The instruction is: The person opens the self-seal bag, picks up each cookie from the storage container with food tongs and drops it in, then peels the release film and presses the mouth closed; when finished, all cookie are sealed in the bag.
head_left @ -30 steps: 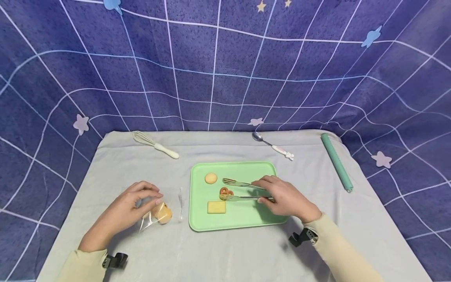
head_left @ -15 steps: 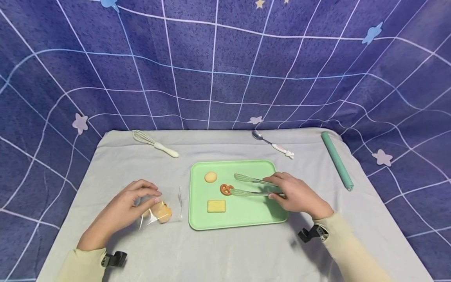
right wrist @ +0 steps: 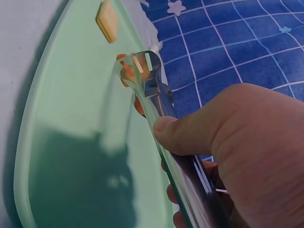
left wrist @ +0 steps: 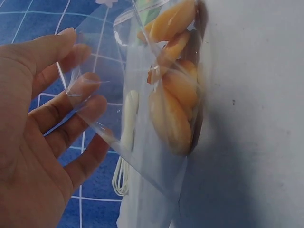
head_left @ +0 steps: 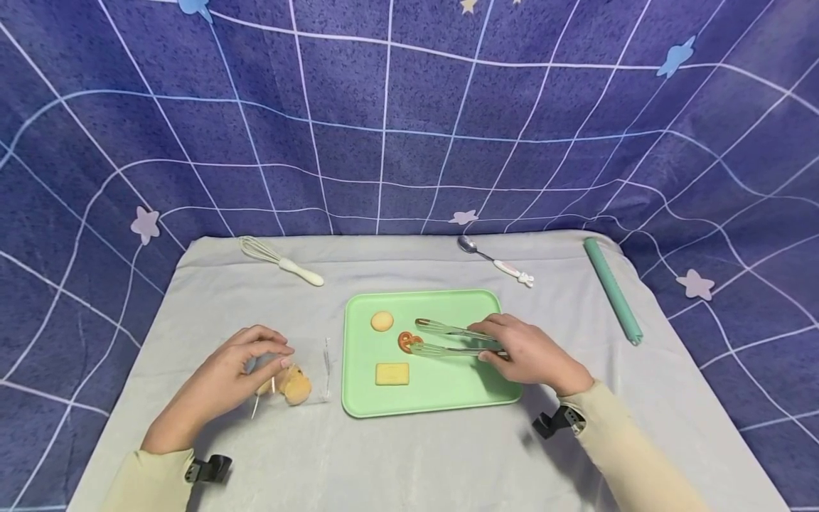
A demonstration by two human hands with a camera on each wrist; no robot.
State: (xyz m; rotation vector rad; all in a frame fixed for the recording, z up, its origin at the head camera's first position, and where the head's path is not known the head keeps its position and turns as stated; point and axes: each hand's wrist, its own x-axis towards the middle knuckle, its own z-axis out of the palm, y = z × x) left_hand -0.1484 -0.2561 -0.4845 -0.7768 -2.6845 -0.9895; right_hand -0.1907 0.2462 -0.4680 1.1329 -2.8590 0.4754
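My left hand (head_left: 239, 373) pinches the edge of a clear plastic bag (head_left: 313, 363), thumb against fingers. Several golden-brown baked pieces (left wrist: 173, 104) lie inside the bag. Metal tongs (head_left: 444, 350) are gripped in my right hand (head_left: 531, 355), thumb on one arm and fingers on the other. Their two arms stand apart over the green tray (head_left: 448, 400). The near tip overlaps a small brown pretzel (head_left: 405, 341) on the tray; whether it touches is unclear. A round cookie (head_left: 382, 321) lies behind the pretzel, a rectangular biscuit (head_left: 392, 374) in front.
A whisk (head_left: 281, 262) lies at the back left of the cloth-covered table (head_left: 409, 462). Behind the tray is a spoon (head_left: 495, 263) with a white and pink handle. A long green rod-like item (head_left: 612, 291) lies at the right. A patterned blue curtain (head_left: 416, 107) hangs behind.
The tongs first moved right, off the pretzel, then came back left partly over it. Their arms are a little closer together than a second ago. My left hand stays still on the bag.
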